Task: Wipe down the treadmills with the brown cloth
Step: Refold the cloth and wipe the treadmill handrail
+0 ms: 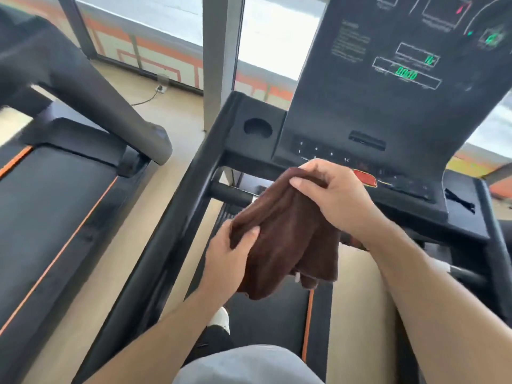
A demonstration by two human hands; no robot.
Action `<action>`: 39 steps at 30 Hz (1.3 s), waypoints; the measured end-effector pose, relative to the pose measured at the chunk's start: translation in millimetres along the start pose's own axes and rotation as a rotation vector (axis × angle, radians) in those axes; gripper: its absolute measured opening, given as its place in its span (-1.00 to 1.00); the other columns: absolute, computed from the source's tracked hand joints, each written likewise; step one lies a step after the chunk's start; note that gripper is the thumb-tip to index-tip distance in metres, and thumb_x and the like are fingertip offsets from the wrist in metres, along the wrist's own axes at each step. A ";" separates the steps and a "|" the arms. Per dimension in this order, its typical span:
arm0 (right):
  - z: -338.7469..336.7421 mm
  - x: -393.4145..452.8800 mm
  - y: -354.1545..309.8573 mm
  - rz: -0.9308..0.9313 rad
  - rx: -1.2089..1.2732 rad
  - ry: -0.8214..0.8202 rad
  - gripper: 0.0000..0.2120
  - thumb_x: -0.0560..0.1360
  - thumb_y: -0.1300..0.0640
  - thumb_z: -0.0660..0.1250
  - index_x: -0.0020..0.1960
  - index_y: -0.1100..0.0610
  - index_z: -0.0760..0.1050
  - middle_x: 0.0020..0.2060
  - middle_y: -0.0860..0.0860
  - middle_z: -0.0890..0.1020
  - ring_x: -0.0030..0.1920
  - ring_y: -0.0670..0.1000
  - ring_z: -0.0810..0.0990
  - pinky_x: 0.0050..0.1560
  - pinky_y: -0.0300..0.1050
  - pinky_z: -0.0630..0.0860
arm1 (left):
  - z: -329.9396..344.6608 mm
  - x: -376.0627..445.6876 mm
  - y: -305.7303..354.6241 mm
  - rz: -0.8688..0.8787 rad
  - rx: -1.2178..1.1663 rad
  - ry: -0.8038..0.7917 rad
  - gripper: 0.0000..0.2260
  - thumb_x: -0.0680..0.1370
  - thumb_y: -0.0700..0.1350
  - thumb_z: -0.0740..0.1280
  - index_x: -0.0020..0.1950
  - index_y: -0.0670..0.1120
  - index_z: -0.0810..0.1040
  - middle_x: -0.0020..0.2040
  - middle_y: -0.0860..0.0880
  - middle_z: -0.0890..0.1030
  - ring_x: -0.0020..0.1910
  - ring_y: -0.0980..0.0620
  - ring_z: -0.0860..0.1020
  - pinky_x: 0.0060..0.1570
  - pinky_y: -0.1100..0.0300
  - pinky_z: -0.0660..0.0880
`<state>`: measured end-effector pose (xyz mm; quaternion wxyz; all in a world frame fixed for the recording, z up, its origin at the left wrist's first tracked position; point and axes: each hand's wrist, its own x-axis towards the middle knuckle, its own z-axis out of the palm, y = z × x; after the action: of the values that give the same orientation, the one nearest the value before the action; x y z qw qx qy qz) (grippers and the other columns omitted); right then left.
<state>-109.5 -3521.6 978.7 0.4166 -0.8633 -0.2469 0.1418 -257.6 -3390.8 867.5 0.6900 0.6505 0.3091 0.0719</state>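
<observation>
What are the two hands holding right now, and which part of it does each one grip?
Both hold the brown cloth. The right hand grips its bunched upper end; the left hand pinches a fold on its lower left side.

We held the brown cloth (288, 234) in both hands, left hand (230, 259) low, right hand (335, 195) high, before the treadmill console (388, 106).

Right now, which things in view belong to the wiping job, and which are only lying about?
Belong to the job:
- brown cloth, held by the left hand and the right hand
- near treadmill's console
- second treadmill on the left

Just there:
- cup holder, holding nothing visible
- floor socket with cable
- window pillar
</observation>
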 end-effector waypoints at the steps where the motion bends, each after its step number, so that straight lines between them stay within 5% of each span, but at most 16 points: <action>1: 0.6 17.5 4.3 -0.016 -0.161 0.100 -0.85 0.54 0.07 0.48 0.10 -0.06 0.61 -0.01 -0.20 0.63 -0.03 -0.30 0.52 0.06 -0.38 0.36 | 2.4 10.5 4.0 -0.027 -0.016 0.021 -0.85 0.61 0.01 0.37 0.17 0.06 0.58 0.05 0.13 0.68 0.07 0.18 0.62 0.10 0.25 0.51; 3: 13.0 44.1 21.9 -0.020 -0.412 0.205 -0.58 0.51 -0.07 0.48 0.33 -0.04 0.51 0.22 -0.11 0.53 0.25 -0.10 0.43 0.27 -0.28 0.28 | 7.4 27.4 4.8 -0.096 0.003 0.055 -0.79 0.59 -0.02 0.39 0.21 0.06 0.51 0.09 0.15 0.65 0.11 0.15 0.61 0.11 0.21 0.49; 5: 42.0 51.1 45.6 0.026 -0.572 -0.054 -0.36 0.50 -0.26 0.40 0.48 -0.02 0.38 0.38 -0.03 0.46 0.40 0.08 0.38 0.43 -0.03 0.30 | 10.1 38.2 -5.8 -0.149 0.045 0.099 -0.65 0.57 -0.10 0.42 0.32 0.05 0.43 0.17 0.16 0.60 0.19 0.12 0.57 0.16 0.24 0.44; 8: 88.2 43.3 89.4 0.091 -0.901 -0.467 -0.03 0.43 -0.47 0.30 0.63 0.02 0.08 0.47 0.06 0.40 0.45 0.16 0.39 0.41 0.17 0.35 | 9.3 40.4 -20.7 -0.208 0.068 0.190 -0.56 0.57 -0.14 0.43 0.41 0.02 0.40 0.28 0.10 0.54 0.23 0.12 0.52 0.22 0.27 0.41; 13: 112.0 85.8 97.5 -0.125 -0.868 -0.498 -0.33 0.51 -0.42 0.23 0.31 0.10 0.31 0.08 0.04 0.63 0.07 0.18 0.66 -0.07 0.05 0.50 | 1.7 20.9 -24.0 -0.313 0.007 0.350 -0.75 0.57 -0.14 0.41 0.22 0.06 0.55 0.10 0.08 0.65 0.04 0.16 0.62 -0.25 0.49 0.44; 19: 125.9 147.9 83.6 0.045 -0.152 -0.997 -0.59 0.48 -0.22 0.48 0.13 0.09 0.65 0.06 0.01 0.74 0.10 0.06 0.71 0.24 0.00 0.58 | 22.8 -19.9 -28.7 -0.378 -0.007 0.623 -0.90 0.56 -0.09 0.42 0.05 0.08 0.62 0.01 0.08 0.70 0.05 0.07 0.64 0.17 0.08 0.52; 22: 118.3 151.6 88.3 0.238 0.009 -1.117 -0.68 0.49 -0.08 0.51 0.10 0.12 0.69 -0.03 0.09 0.77 -0.05 0.09 0.76 0.11 -0.01 0.68 | 55.4 -32.6 -30.1 -0.394 -0.059 0.693 -0.88 0.51 -0.07 0.43 0.03 0.09 0.63 0.02 0.06 0.71 0.06 0.06 0.65 0.12 0.12 0.49; 25: 106.6 146.1 93.3 0.272 -0.040 -1.098 -0.68 0.42 -0.05 0.56 0.05 0.15 0.67 -0.12 0.12 0.77 -0.13 0.15 0.77 -0.10 -0.01 0.71 | 89.2 -28.8 -28.2 -0.416 -0.096 0.706 -0.86 0.55 -0.16 0.41 0.07 0.03 0.64 0.02 0.01 0.70 0.01 0.07 0.62 -0.01 0.21 0.45; 30: 72.9 127.9 127.6 0.338 -0.084 -1.097 -0.65 0.37 -0.06 0.58 0.05 0.12 0.68 -0.11 0.11 0.77 -0.06 0.20 0.76 0.08 0.16 0.68 | 134.9 -7.8 -17.6 -0.367 -0.106 0.656 -0.85 0.55 -0.14 0.41 0.11 0.01 0.62 0.00 -0.01 0.69 -0.10 0.07 0.60 -0.11 0.21 0.42; 39: -7.7 86.1 194.3 0.154 -0.341 -1.056 -0.80 0.38 0.10 0.54 0.00 0.00 0.67 -0.14 -0.04 0.76 -0.11 0.00 0.73 0.06 -0.01 0.64 | 172.8 19.9 -18.2 -0.368 -0.069 0.542 -0.82 0.52 -0.04 0.44 0.11 0.07 0.62 0.00 0.03 0.70 0.09 0.04 0.63 0.23 0.05 0.53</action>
<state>26.0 -3582.9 826.6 0.0791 -0.7458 -0.3776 0.5431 -157.3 -3530.8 837.3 0.6057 0.5174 0.5910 0.1269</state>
